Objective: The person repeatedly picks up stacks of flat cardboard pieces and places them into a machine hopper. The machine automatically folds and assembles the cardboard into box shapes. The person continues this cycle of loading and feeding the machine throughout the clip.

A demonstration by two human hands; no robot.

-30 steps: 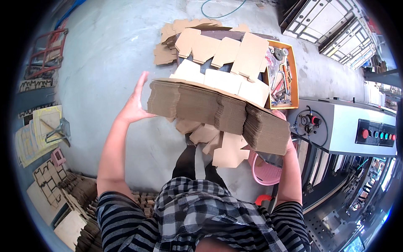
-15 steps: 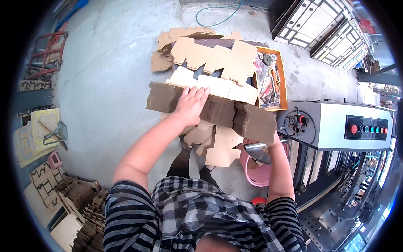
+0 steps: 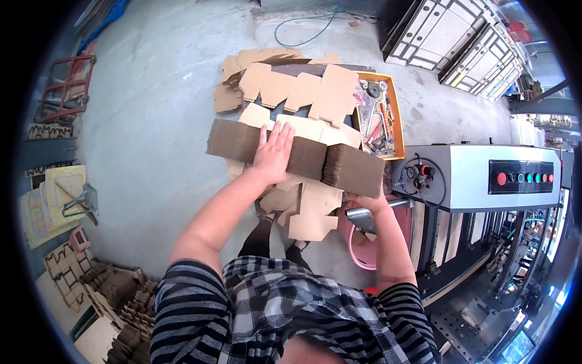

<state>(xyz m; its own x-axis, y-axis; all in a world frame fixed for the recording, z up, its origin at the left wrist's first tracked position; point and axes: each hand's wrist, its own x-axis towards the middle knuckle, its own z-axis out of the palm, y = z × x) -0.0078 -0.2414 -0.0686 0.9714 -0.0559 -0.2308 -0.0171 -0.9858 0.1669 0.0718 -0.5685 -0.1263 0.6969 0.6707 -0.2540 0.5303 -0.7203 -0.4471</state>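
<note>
Cardboard stack (image 3: 357, 171) – slantwise before the person, at the near side of a spread of flat blanks (image 3: 273, 82). Left hand (image 3: 273, 156), off the left end a second ago, now flat on the cut edges, fingers extended, not clenched. Edge face looks evener – judged squarer. Right hand (image 3: 367, 202) at lower right corner; grip hidden, cannot tell. Beyond: orange-rimmed tool tray (image 3: 397, 115); rightward, grey machine (image 3: 467, 182).

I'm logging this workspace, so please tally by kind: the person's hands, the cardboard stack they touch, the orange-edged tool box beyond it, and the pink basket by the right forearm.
Hands, left hand and right hand: 2
Cardboard stack: 1
Tool box: 1
Pink basket: 1
Total: 5
</note>
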